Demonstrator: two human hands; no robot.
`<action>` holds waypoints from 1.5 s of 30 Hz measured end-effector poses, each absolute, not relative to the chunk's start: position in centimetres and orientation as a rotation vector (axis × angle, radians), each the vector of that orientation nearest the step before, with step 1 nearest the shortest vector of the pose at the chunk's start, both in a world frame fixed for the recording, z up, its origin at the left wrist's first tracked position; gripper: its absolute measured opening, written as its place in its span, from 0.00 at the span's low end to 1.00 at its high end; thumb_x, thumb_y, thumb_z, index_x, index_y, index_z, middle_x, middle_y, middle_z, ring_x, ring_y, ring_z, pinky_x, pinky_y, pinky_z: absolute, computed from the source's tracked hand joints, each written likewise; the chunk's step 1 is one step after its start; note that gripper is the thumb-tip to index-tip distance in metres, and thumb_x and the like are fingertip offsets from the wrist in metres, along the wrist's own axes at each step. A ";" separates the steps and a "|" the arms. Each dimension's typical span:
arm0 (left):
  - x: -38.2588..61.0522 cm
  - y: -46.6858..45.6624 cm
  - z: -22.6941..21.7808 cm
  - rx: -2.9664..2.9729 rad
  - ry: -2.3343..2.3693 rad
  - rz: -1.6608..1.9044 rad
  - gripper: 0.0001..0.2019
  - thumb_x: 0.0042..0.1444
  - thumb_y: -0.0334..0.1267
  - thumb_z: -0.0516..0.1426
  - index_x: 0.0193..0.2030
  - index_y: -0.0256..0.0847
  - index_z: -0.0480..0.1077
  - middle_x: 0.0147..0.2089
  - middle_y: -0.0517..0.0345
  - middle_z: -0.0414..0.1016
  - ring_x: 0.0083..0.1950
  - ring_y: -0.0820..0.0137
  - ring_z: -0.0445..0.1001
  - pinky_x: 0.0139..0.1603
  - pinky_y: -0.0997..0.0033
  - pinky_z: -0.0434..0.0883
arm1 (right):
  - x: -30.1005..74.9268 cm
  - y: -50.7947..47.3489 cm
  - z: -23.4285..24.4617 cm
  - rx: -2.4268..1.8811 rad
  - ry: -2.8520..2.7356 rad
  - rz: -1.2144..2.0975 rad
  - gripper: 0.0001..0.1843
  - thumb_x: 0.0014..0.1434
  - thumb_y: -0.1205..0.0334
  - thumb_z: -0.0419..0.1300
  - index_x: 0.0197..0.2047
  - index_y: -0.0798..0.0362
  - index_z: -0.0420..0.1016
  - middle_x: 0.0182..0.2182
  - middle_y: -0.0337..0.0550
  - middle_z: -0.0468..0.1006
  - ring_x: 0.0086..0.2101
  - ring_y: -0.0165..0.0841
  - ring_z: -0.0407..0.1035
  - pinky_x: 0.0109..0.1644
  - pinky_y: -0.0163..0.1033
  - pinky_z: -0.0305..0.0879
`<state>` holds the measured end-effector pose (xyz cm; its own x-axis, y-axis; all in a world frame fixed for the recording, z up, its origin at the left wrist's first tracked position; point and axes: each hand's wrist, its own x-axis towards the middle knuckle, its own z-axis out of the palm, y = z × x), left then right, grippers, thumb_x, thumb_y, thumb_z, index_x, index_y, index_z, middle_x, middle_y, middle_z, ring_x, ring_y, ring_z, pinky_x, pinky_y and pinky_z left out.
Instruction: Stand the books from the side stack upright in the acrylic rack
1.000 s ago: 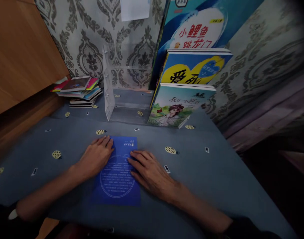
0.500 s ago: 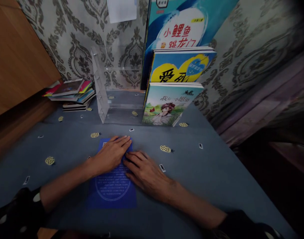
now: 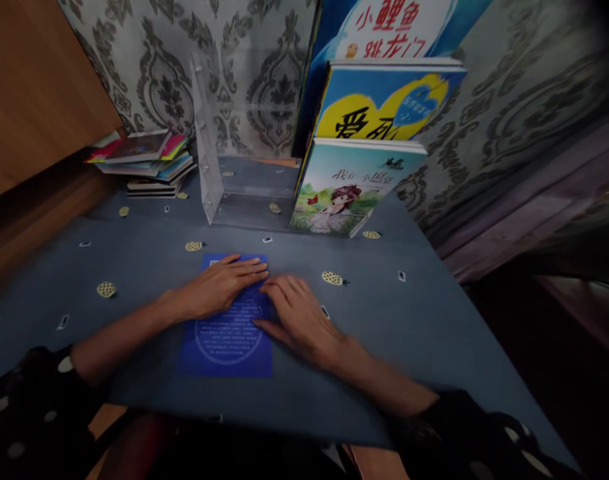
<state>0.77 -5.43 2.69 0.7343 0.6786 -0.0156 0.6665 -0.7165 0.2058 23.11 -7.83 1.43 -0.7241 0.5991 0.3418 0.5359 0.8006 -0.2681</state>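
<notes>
A blue booklet (image 3: 228, 357) lies flat on the table, its white print and ring upside down to me. Across its upper part rests my left hand (image 3: 223, 285), palm down and open, with the fingers stretched toward the right edge. My right hand (image 3: 302, 320) is at that right edge, its fingertips by the booklet's side and its thumb apart from the fingers over the printed part. This hand looks open too. The left hand covers some of the upper print.
Behind the booklet stands a clear acrylic rack (image 3: 208, 167). Its right part holds several upright books, the front one a green book (image 3: 334, 200). At the back left is a pile of books (image 3: 144, 160) beside a wooden panel (image 3: 44, 87). A patterned cloth (image 3: 399, 347) covers the table.
The view has tilted down, so everything sits higher in it. My right hand has lifted slightly, and its thumb has spread away from the fingers. My left hand stays on the booklet.
</notes>
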 end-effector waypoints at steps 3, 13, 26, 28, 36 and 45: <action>0.5 -6.5 2.8 2.732 1.012 0.080 0.30 0.61 0.23 0.48 0.70 0.44 0.56 0.73 0.55 0.59 0.75 0.68 0.52 0.73 0.53 0.48 | 23.5 -7.4 0.8 -0.841 -2.494 0.329 0.38 0.60 0.51 0.66 0.66 0.58 0.58 0.58 0.61 0.70 0.58 0.51 0.64 0.59 0.60 0.65; -0.6 -13.0 4.1 2.720 0.880 -0.020 0.31 0.61 0.22 0.48 0.69 0.48 0.59 0.73 0.61 0.58 0.75 0.69 0.51 0.75 0.53 0.48 | 24.8 -5.9 0.0 -0.767 -2.625 0.581 0.57 0.53 0.35 0.65 0.74 0.53 0.45 0.67 0.62 0.62 0.67 0.50 0.55 0.70 0.64 0.47; -6.9 -8.5 1.7 2.642 1.423 0.191 0.22 0.72 0.39 0.44 0.70 0.40 0.58 0.73 0.50 0.58 0.73 0.65 0.56 0.72 0.52 0.55 | 23.9 -5.4 1.8 -0.765 -2.824 0.432 0.48 0.59 0.32 0.58 0.71 0.56 0.56 0.69 0.61 0.58 0.68 0.51 0.51 0.70 0.68 0.43; -7.3 -7.6 1.3 2.656 1.444 0.230 0.22 0.72 0.40 0.43 0.69 0.39 0.59 0.72 0.49 0.59 0.73 0.65 0.56 0.72 0.53 0.55 | 22.6 -5.5 2.3 -0.761 -2.867 0.402 0.46 0.61 0.35 0.58 0.70 0.60 0.57 0.68 0.63 0.58 0.68 0.51 0.51 0.71 0.67 0.42; -7.1 -7.9 0.9 2.678 1.429 0.299 0.22 0.72 0.39 0.42 0.69 0.37 0.60 0.72 0.49 0.59 0.73 0.66 0.57 0.72 0.54 0.55 | 16.9 -10.3 2.6 -0.422 -2.942 0.532 0.36 0.67 0.45 0.56 0.70 0.58 0.57 0.70 0.53 0.57 0.70 0.41 0.48 0.74 0.54 0.39; -7.5 -7.7 0.3 2.695 1.408 0.355 0.22 0.72 0.40 0.43 0.69 0.40 0.60 0.72 0.50 0.61 0.72 0.66 0.59 0.71 0.54 0.56 | 20.1 -13.2 3.9 -0.336 -2.965 0.839 0.32 0.70 0.49 0.53 0.71 0.55 0.55 0.71 0.47 0.54 0.71 0.36 0.43 0.75 0.49 0.34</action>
